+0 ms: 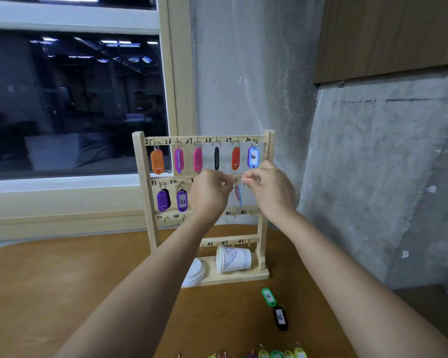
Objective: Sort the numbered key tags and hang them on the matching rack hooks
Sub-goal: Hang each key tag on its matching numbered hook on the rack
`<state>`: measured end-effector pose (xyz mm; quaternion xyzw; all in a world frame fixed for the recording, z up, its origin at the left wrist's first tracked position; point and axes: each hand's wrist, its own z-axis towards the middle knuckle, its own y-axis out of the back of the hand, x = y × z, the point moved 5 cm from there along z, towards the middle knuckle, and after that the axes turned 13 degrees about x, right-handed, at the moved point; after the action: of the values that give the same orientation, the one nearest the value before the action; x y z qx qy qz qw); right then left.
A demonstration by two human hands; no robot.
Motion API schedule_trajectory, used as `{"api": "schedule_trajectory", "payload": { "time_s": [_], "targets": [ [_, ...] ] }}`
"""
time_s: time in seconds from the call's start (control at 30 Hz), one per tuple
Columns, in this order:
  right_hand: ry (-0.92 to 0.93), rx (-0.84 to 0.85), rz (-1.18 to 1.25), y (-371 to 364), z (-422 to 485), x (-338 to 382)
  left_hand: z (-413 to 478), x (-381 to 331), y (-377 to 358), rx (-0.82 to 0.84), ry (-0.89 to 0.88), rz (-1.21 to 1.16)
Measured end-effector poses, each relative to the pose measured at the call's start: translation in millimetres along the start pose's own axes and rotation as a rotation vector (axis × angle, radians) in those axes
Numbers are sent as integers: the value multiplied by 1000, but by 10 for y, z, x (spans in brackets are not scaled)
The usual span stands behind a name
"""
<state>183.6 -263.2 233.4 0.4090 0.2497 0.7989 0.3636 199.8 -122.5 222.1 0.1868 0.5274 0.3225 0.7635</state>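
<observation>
In the head view a wooden rack (265,192) stands at the centre of the frame on a brown counter (62,293), before a window and a grey wall. Its top rail, numbered 25 to 30, carries six hanging tags: orange (157,161), purple (178,160), pink (198,159), black (216,158), red (235,158) and a blue tag marked 30 (253,157). On the second rail, at centre left, a violet tag (163,200) hangs under 31 and another marked 32 (182,200) under 32.

Both hands are raised to the second rail at mid-frame. The left hand (209,193) has its fingers pinched together near the rail; what they hold is too small to tell. The right hand (267,188) is pinched on the ring of a blue-and-red tag (239,194) that hangs down between the two hands.

A white paper cup (233,259) lies on its side on the rack's base. At lower right of the frame a green tag (268,296) and a black tag marked 36 (280,318) lie on the counter, with more tags (282,353) along the bottom edge.
</observation>
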Motion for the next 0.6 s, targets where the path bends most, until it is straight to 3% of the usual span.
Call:
{"api": "schedule_trajectory", "payload": {
  "time_s": [0.3, 0.47, 0.6],
  "targets": [
    [-68, -41, -158, -107, 54, 66, -174, 76, 1, 14, -33, 172],
    [-28, 42, -134, -201, -144, -69, -342, 244, -149, 126, -45, 173],
    [-45, 212, -74, -394, -503, -372, -514, 482, -429, 264, -25, 141]
  ]
}}
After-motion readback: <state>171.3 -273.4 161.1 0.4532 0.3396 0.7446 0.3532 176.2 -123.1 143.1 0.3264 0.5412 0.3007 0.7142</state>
